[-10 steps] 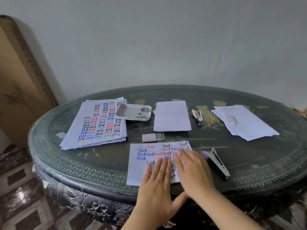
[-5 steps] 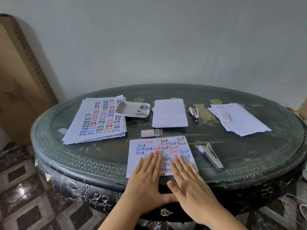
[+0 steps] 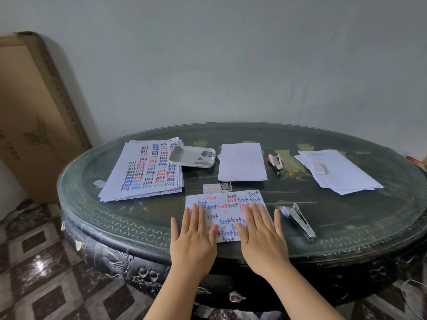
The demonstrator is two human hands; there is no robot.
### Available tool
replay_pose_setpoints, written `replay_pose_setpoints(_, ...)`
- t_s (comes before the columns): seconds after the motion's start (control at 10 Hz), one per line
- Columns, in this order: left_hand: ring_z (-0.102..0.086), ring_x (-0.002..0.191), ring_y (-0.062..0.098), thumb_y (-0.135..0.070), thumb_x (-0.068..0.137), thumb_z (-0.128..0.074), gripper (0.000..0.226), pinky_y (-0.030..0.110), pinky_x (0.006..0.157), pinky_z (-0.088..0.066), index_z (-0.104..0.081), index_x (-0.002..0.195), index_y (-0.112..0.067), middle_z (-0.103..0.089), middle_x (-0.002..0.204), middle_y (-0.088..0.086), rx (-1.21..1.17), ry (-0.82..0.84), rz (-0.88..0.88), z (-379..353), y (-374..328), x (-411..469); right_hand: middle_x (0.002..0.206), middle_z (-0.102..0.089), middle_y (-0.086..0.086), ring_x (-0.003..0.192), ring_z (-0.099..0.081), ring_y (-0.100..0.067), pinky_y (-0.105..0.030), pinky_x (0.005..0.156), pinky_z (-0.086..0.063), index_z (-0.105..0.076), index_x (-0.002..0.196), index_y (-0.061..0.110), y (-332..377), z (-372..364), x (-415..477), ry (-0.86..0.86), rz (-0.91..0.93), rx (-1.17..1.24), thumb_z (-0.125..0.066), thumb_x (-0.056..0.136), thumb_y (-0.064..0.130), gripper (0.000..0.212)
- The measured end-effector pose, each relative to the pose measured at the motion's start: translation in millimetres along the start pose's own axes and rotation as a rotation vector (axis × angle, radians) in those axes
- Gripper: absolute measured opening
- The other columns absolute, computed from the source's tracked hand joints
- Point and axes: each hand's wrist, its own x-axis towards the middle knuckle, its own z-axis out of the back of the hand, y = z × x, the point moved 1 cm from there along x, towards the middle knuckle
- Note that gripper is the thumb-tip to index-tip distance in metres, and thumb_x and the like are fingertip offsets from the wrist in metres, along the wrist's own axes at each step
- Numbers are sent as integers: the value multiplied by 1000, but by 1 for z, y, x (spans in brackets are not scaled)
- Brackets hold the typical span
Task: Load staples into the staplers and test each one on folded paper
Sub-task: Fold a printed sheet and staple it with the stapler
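A folded sheet printed with coloured "test" words (image 3: 227, 205) lies at the table's near edge. My left hand (image 3: 193, 236) and my right hand (image 3: 261, 234) press flat on it, fingers spread, holding nothing. A purple-ended metal stapler (image 3: 298, 220) lies just right of the sheet, lid hinged up. A pink stapler (image 3: 275, 160) rests farther back. A small staple box (image 3: 217, 187) sits half open behind the sheet. A white tray (image 3: 184, 155) holds loose staples.
A stack of printed sheets (image 3: 145, 172) lies at the left, a blank folded sheet (image 3: 241, 161) in the middle, and more papers (image 3: 342, 174) with a second small box (image 3: 319, 168) at the right. A cardboard box (image 3: 30, 116) leans on the wall beside the dark oval table (image 3: 346, 227).
Both hands slid back toward the near edge and spread apart across the sheet, left hand to its left part, right hand to its right part. The camera tilted and drew back.
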Motion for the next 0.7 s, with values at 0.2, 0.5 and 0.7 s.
replay_pose_setpoints(0.2,22,143,10,-58,95,1,69,49,117,14,23,146,-18,23,157,-5,25,50,61,0,1,0,155,28,1,141,31,-15,-44,117,17,21,148,17,-4,-2,3,53,-7,-8,51,53,59,108)
replay_pose_setpoints(0.5,24,142,9,-60,93,3,68,56,113,16,21,147,-24,24,156,-12,84,124,64,16,26,0,155,29,1,142,27,-13,-46,118,14,24,146,16,-19,6,3,132,-94,-11,12,89,56,71)
replay_pose_setpoints(0.7,24,143,13,-58,94,0,67,57,114,14,17,149,-26,23,156,-14,41,112,69,16,28,-2,156,27,0,142,27,-13,-45,119,12,23,147,17,-35,8,1,136,-125,-32,6,96,51,64)
